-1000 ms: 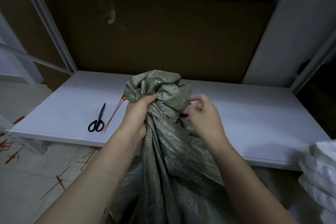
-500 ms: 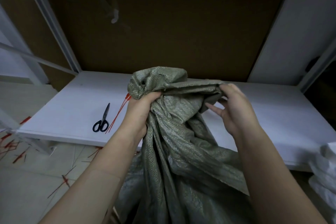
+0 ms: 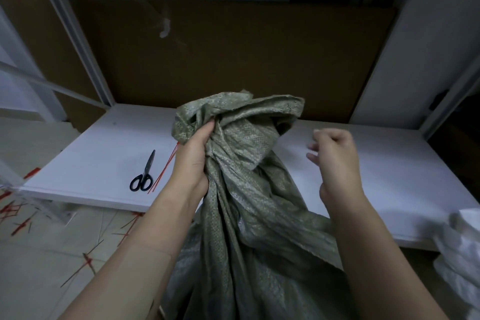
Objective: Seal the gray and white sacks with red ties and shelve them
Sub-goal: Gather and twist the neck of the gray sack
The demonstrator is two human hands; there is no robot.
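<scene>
A: Inside the gray sack [image 3: 246, 202], anything to see?
B: Cannot tell; bunched shut at the neck, held up in front of the white shelf [image 3: 389, 176].
A: Gripped by the left hand [image 3: 193, 161]?
B: Yes, clenched round the gathered neck.
A: And the right hand [image 3: 335, 158]?
B: Loosely curled, holding nothing, near the fabric without touching.
A: Red ties [image 3: 162, 173]?
B: Lying on the shelf, just beside the scissors [image 3: 146, 173].

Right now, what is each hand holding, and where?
Left hand grips the gray woven sack at its bunched neck; right hand holds nothing.
</scene>
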